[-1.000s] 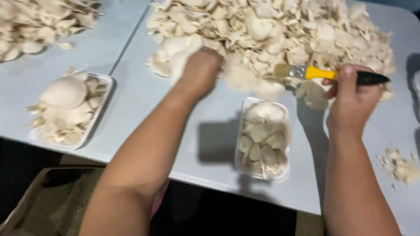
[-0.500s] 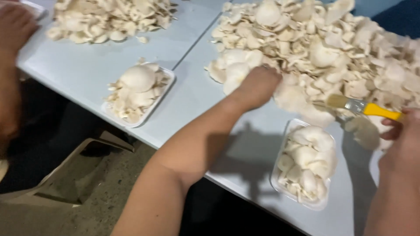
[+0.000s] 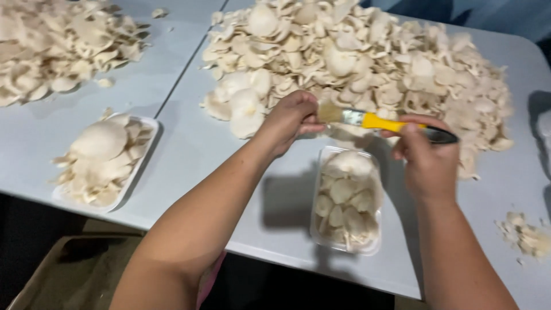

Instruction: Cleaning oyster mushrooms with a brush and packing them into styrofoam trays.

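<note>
Pale grey tabletops fill my view, two of them butted together along a seam that runs away to the far left. Biggest on them is a broad heap of oyster mushrooms spread over the far middle and right, with a second heap at the far left. Nearer on the left I see a white tray piled with mushrooms, and in the near middle a clear tray holding more caps. Above that clear tray my left hand is curled shut around a mushroom I can barely make out. My right hand is clenched on the dark handle of a yellow brush, whose bristles reach left to touch the left hand's fingers. A small scatter of scraps lies at the near right.
</note>
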